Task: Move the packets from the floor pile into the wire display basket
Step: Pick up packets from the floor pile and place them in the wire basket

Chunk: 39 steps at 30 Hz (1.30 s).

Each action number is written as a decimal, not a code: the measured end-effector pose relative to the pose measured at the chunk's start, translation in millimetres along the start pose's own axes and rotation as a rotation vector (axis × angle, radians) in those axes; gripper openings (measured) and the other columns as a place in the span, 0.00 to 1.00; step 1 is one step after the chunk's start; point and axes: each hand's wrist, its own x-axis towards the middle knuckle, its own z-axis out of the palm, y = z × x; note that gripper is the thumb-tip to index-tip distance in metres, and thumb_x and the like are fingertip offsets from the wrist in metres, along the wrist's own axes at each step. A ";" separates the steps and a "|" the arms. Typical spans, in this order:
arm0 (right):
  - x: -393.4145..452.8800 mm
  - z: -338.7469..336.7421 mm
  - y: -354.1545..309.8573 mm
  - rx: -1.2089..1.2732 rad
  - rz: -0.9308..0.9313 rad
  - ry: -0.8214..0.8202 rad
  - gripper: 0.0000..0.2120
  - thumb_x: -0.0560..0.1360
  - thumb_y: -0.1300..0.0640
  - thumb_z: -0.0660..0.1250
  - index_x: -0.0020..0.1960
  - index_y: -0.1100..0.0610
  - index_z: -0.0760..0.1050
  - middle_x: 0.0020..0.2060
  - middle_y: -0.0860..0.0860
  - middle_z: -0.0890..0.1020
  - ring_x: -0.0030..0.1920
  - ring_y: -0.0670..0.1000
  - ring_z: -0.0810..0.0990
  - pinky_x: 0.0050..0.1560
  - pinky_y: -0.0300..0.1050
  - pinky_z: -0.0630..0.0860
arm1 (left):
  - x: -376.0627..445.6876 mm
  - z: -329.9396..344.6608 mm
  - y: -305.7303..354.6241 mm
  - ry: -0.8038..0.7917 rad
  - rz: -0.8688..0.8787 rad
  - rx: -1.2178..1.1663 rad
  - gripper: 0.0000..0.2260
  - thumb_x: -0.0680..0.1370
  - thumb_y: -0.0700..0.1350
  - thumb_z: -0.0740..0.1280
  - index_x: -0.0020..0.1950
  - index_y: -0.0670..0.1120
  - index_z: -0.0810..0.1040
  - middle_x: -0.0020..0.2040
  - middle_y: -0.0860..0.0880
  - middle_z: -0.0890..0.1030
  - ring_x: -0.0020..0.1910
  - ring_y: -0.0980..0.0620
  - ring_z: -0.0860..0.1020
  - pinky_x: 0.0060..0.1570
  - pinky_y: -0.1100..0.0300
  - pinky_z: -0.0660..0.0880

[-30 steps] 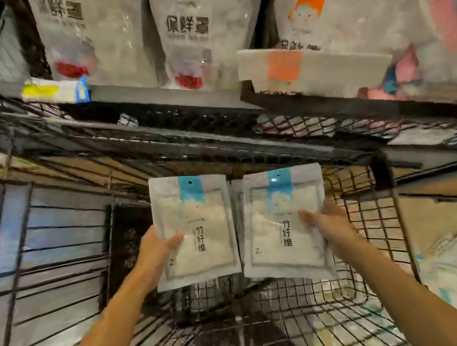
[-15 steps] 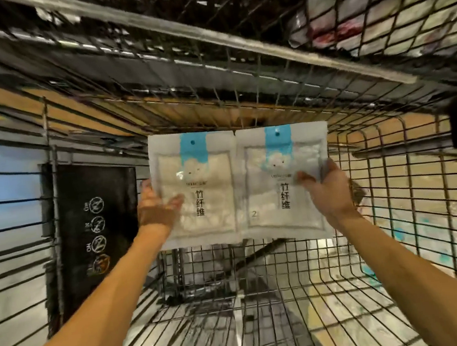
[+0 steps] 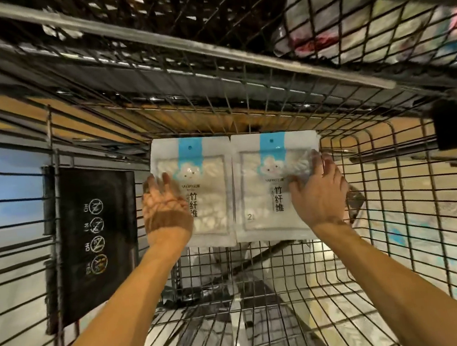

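while i hold both hands apart inside the wire display basket, left hand presses the left packet and right hand the right packet, upright, edges touching, against the back mesh.

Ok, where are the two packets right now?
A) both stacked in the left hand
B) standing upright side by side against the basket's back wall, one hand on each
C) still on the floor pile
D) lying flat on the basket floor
B: the left packet and right packet stand edge to edge against the wire display basket back wall, left hand and right hand flat on them.
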 end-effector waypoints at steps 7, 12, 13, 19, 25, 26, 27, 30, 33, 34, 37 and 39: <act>-17.1 -63.3 -5.9 -0.088 -0.191 -0.075 0.35 0.83 0.35 0.50 0.84 0.50 0.47 0.84 0.54 0.52 0.83 0.57 0.51 0.82 0.56 0.45 | -33.4 -73.4 22.3 0.049 0.164 0.136 0.29 0.86 0.54 0.51 0.84 0.48 0.45 0.84 0.40 0.45 0.83 0.42 0.47 0.80 0.46 0.48; -39.2 -132.9 -16.6 -0.088 -0.283 0.016 0.36 0.80 0.34 0.50 0.81 0.53 0.59 0.81 0.56 0.62 0.80 0.59 0.59 0.82 0.59 0.51 | -65.4 -147.2 52.0 0.167 0.261 0.200 0.28 0.85 0.55 0.54 0.83 0.45 0.57 0.81 0.38 0.59 0.79 0.40 0.60 0.75 0.42 0.62; -42.9 -147.7 -19.5 -0.095 -0.294 0.020 0.36 0.81 0.34 0.52 0.82 0.53 0.58 0.81 0.56 0.60 0.81 0.58 0.58 0.82 0.59 0.50 | -72.4 -159.3 56.2 0.184 0.274 0.206 0.28 0.85 0.55 0.54 0.82 0.44 0.58 0.81 0.39 0.60 0.79 0.40 0.60 0.75 0.42 0.62; -78.4 -244.5 -33.7 -0.121 -0.385 0.086 0.37 0.81 0.31 0.50 0.83 0.50 0.56 0.83 0.54 0.57 0.82 0.57 0.54 0.81 0.59 0.48 | -133.6 -241.8 87.9 0.262 0.290 0.183 0.29 0.85 0.59 0.51 0.84 0.48 0.54 0.83 0.43 0.57 0.81 0.43 0.56 0.78 0.44 0.58; -121.6 -337.1 -45.6 -0.085 -0.450 0.147 0.39 0.80 0.28 0.48 0.83 0.50 0.58 0.82 0.55 0.60 0.81 0.57 0.57 0.81 0.60 0.52 | -198.5 -326.8 116.9 0.329 0.352 0.142 0.29 0.85 0.60 0.50 0.84 0.49 0.55 0.83 0.44 0.55 0.82 0.44 0.54 0.79 0.45 0.55; -130.1 -350.9 -46.2 -0.069 -0.452 0.173 0.39 0.79 0.28 0.48 0.82 0.51 0.60 0.80 0.55 0.64 0.80 0.57 0.60 0.80 0.60 0.54 | -208.1 -339.6 120.8 0.332 0.362 0.134 0.29 0.85 0.60 0.50 0.84 0.50 0.54 0.83 0.45 0.55 0.82 0.45 0.53 0.79 0.45 0.54; -137.9 -362.8 -46.2 -0.050 -0.456 0.204 0.40 0.78 0.27 0.47 0.80 0.51 0.63 0.78 0.55 0.68 0.78 0.58 0.64 0.79 0.61 0.58 | -216.9 -351.7 124.6 0.344 0.377 0.133 0.29 0.85 0.61 0.50 0.84 0.50 0.54 0.83 0.45 0.55 0.82 0.45 0.53 0.79 0.45 0.54; -167.2 -395.9 -42.9 -0.022 -0.449 0.272 0.40 0.78 0.26 0.47 0.77 0.53 0.67 0.72 0.55 0.74 0.73 0.58 0.69 0.75 0.59 0.64 | -243.2 -383.5 134.9 0.377 0.430 0.154 0.29 0.85 0.61 0.50 0.83 0.50 0.55 0.82 0.44 0.58 0.81 0.43 0.57 0.79 0.45 0.56; -199.5 -421.7 -34.6 0.020 -0.413 0.308 0.40 0.78 0.27 0.49 0.79 0.53 0.64 0.76 0.55 0.70 0.76 0.59 0.65 0.76 0.58 0.62 | -263.8 -405.8 141.8 0.381 0.520 0.147 0.29 0.85 0.62 0.48 0.84 0.51 0.53 0.83 0.46 0.55 0.82 0.44 0.55 0.79 0.46 0.53; -210.7 -428.2 -30.4 0.040 -0.394 0.316 0.42 0.76 0.26 0.47 0.79 0.52 0.63 0.77 0.55 0.68 0.78 0.58 0.64 0.77 0.59 0.61 | -269.5 -410.5 143.5 0.403 0.569 0.146 0.29 0.85 0.62 0.48 0.84 0.51 0.54 0.83 0.46 0.55 0.82 0.45 0.55 0.79 0.46 0.53; -245.9 -442.9 -13.2 0.083 -0.328 0.384 0.39 0.78 0.27 0.50 0.79 0.52 0.64 0.76 0.53 0.69 0.76 0.57 0.66 0.76 0.58 0.62 | -283.4 -417.8 151.1 0.406 0.699 0.139 0.29 0.85 0.62 0.48 0.83 0.51 0.55 0.83 0.46 0.56 0.82 0.46 0.53 0.80 0.45 0.52; -271.6 -451.1 3.0 0.106 -0.253 0.439 0.38 0.78 0.27 0.52 0.77 0.52 0.66 0.74 0.53 0.72 0.74 0.57 0.68 0.75 0.57 0.64 | -294.5 -417.2 159.4 0.386 0.782 0.152 0.29 0.85 0.62 0.47 0.83 0.52 0.54 0.84 0.47 0.54 0.83 0.46 0.52 0.80 0.44 0.51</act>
